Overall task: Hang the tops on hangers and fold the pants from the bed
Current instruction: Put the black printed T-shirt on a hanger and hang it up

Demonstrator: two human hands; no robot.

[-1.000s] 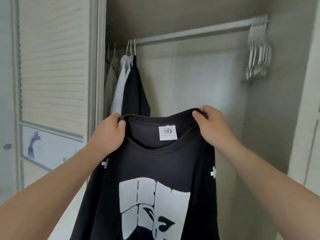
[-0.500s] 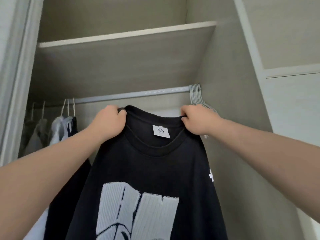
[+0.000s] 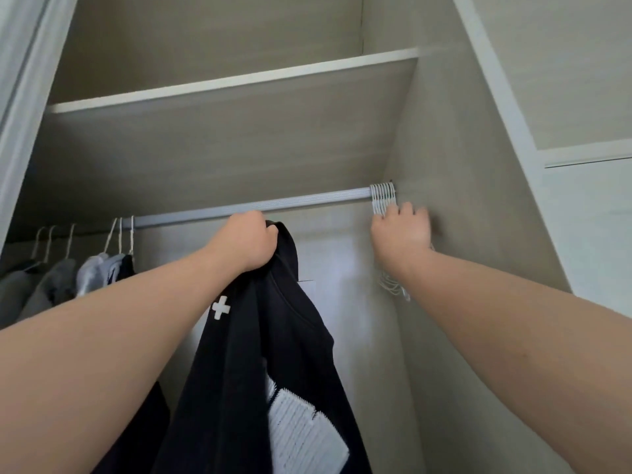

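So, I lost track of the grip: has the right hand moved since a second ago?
Yes. The right hand left the black shirt and went right along the rail to the empty hangers at its end.

Soft, even daylight, nothing glaring; the wardrobe's back panel (image 3: 342,268) catches a pale sheen. Wide-angle lens bends the edges, right hand (image 3: 400,230) slightly motion-blurred.

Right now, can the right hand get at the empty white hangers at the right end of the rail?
Probably yes. The right hand is against the bunch of white hangers, under their hooks on the rail, with nothing between. The left hand alone holds the black top. Whether it grips one is unclear.
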